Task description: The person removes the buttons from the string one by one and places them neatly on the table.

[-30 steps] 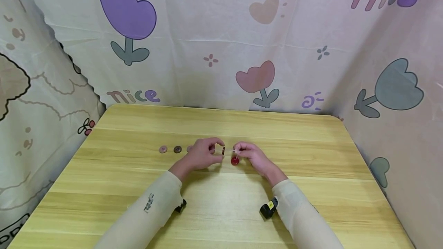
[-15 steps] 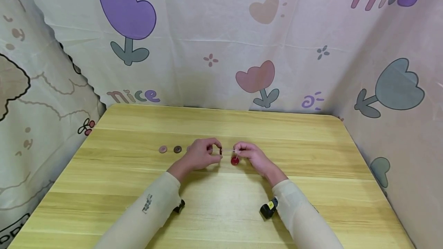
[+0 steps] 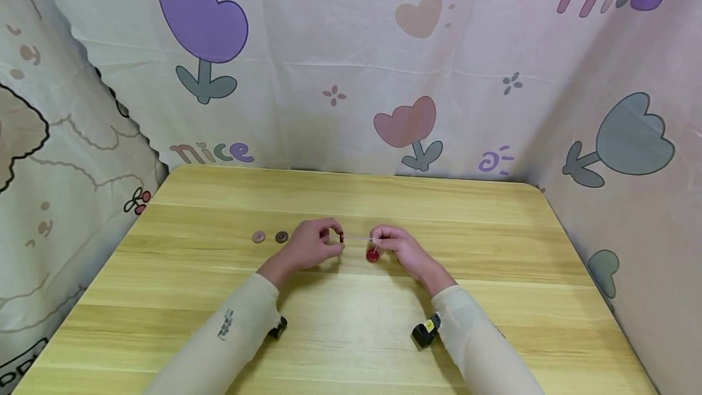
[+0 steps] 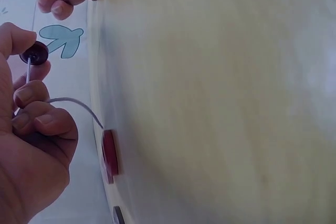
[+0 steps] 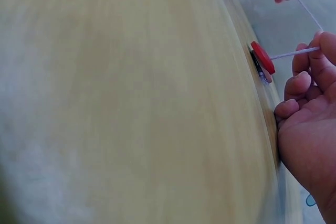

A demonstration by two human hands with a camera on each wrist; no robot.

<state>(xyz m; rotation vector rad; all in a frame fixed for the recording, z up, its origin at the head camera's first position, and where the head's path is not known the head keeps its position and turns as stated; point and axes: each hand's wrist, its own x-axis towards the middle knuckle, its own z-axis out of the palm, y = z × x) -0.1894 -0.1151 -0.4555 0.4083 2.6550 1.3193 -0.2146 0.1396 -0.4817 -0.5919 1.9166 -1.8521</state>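
In the head view my left hand pinches a dark red button on edge between thumb and finger. A thin white string passes through it and runs taut to my right hand, which pinches the string. Below the right fingertips is a bright red button, with the string coming out of its face in the right wrist view. Beneath the left hand, the left wrist view shows a curved stretch of string reaching down to a reddish button at the tabletop.
A pink button and a brown button lie in a row left of the left hand on the wooden table. Behind the table hangs a patterned cloth. Dark wrist cameras sit under the sleeves.
My left hand has drawn left with the dark red button, so more string stretches between the hands. It now covers another pink button. The right hand has stayed put.
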